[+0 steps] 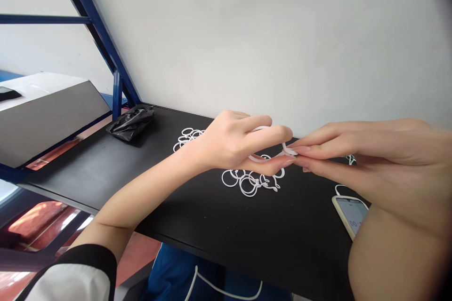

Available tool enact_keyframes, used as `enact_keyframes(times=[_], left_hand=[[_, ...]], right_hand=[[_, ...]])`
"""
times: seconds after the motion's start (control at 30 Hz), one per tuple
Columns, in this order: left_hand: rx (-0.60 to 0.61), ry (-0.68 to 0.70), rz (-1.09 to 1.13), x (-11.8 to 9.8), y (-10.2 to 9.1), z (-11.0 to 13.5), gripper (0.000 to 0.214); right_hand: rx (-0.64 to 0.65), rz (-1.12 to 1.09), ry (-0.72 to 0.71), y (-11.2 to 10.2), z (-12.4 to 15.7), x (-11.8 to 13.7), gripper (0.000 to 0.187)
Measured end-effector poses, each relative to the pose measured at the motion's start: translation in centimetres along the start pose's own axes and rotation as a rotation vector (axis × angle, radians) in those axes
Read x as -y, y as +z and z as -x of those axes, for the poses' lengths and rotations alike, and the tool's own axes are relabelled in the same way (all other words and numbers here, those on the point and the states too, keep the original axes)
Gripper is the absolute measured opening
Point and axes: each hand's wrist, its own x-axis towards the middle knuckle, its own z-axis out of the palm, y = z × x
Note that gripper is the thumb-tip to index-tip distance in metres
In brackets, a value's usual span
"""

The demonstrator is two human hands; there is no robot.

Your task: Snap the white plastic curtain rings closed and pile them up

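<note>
My left hand (pixel 240 146) is curled around a white plastic ring (pixel 287 150), thumb below and fingers over the top. From the right, my right hand (pixel 356 150) pinches the same ring's end between thumb and fingertips. Both hands hover just above a black table (pixel 106 164). Directly under them lies a cluster of several white rings (pixel 251 181). A second pile of white rings (pixel 187 137) lies farther back, near the wall, partly hidden by my left hand.
A crumpled black plastic bag (pixel 131 122) lies at the table's back left. A phone (pixel 349 214) with a white cable rests at the right, partly under my right forearm. A blue metal frame (pixel 116 89) and a dark slanted panel (pixel 45 120) stand left.
</note>
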Motion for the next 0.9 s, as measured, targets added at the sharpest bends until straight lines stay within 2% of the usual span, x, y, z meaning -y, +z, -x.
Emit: enact_keyframes(times=[0.9], left_hand=[[0.0, -0.013, -0.014, 0.06, 0.04, 0.04, 0.021]], right_hand=[[0.031, 0.014, -0.021, -0.09, -0.15, -0.17, 0.016]])
